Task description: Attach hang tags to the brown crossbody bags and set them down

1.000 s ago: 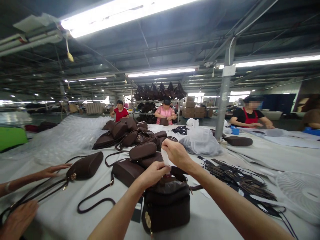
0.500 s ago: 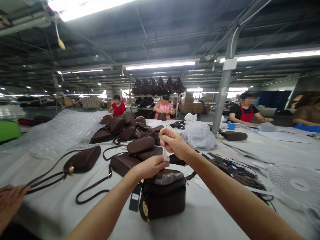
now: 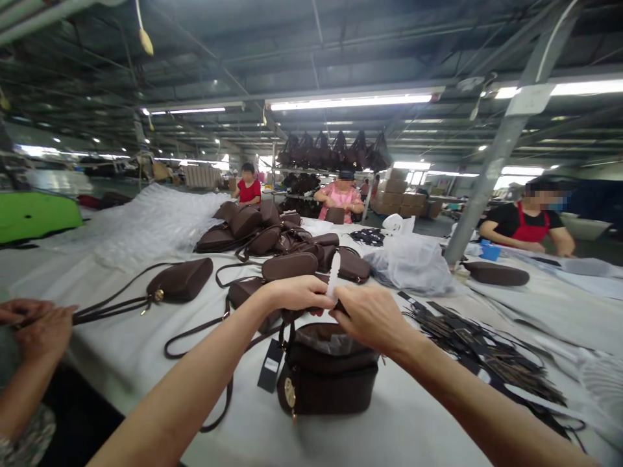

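Dropped since half a second back: right hand [image 3: 372, 318] came down from above to meet left hand [image 3: 294, 293] right over the bag mouth; white slip now pinched between both.

Largest first. White-covered table [image 3: 413, 428] carried everything, laid flat as the common work surface. Heap of brown bags [image 3: 272, 237] sat at 12 o'clock from the hands, well apart, stacked within reach. Clear plastic bag [image 3: 411, 266] lay at 1 o'clock. Bundle of dark straps [image 3: 481, 353] fanned out at 3 o'clock, loose on the cloth. Single brown bag [image 3: 181, 280] lay at 10 o'clock, strap trailing to a co-worker's hands [image 3: 34, 324] at 9 o'clock.

Open brown bag [image 3: 328, 376] stood upright just under the hands at 6 o'clock, mouth up, probably so stuffing paper stays in. Black hang tag [image 3: 270, 365] dangled off its left side.

Both hands closed on white slip [image 3: 333, 280], fingertips together, slip held upright above the opening.
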A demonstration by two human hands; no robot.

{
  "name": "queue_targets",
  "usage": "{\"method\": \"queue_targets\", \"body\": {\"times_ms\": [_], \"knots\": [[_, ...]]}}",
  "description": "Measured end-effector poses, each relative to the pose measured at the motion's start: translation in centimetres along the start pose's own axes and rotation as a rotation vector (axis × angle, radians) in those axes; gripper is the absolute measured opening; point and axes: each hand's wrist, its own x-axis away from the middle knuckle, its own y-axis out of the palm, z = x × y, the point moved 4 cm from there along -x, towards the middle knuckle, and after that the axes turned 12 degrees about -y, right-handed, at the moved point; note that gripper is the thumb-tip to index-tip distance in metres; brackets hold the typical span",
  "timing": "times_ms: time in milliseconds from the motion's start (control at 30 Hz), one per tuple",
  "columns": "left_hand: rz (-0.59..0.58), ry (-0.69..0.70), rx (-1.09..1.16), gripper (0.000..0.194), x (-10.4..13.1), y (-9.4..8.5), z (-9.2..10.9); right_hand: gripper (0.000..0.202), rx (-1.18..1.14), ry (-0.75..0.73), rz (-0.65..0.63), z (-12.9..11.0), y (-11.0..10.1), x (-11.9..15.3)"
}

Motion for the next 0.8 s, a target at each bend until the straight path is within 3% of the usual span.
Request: {"method": "queue_targets", "body": {"times_ms": [33, 100, 133, 167, 233, 267, 400, 467, 567, 700, 800], "knots": [[0.151, -0.019, -0.055, 0.023, 0.6, -0.1, 0.2, 0.015, -0.037, 0.0, -0.03, 0.2, 0.5, -0.2], [0.577, 0.0, -0.147, 0.02, 2.9, 0.2, 1.2, 0.015, -0.153, -0.039, -0.047, 0.9, 1.2, -0.5], [0.767, 0.033, -0.173, 0.024, 4.3, 0.9, 1.8, 0.014, -0.219, -0.065, -0.041, 1.3, 1.3, -0.6], [0.878, 0.098, -0.2, 0.026, 5.6, 2.1, 2.4, 0.012, -0.286, -0.092, -0.038, 1.7, 1.3, -0.7], [0.88, 0.259, -0.289, 0.022, 6.9, 5.6, 3.4, 0.008, -0.42, -0.134, -0.053, 2.1, 1.2, -0.8], [0.861, 0.267, -0.324, 0.017, 6.9, 7.3, 3.4, 0.005, -0.487, -0.15, -0.074, 2.3, 1.2, -0.8], [0.878, 0.028, -0.467, 0.036, 4.7, 12.0, 1.9, 0.007, -0.658, -0.202, -0.14, 2.3, 1.9, -1.0], [0.887, -0.065, -0.522, 0.031, 3.5, 13.2, 0.9, 0.008, -0.678, -0.202, -0.133, 2.4, 2.3, -1.1], [0.909, -0.083, -0.533, 0.008, 2.7, 14.2, 0.1, 0.009, -0.818, -0.152, -0.177, 2.4, 2.5, -0.9], [1.047, 0.053, -0.522, 0.016, 3.1, 14.8, 0.1, 0.012, -1.054, -0.129, -0.366, 1.9, 2.2, -0.6], [1.06, 0.166, -0.497, 0.027, 3.4, 15.3, 0.3, 0.014, -0.97, -0.238, -0.352, 1.6, 1.9, -1.0]]}}
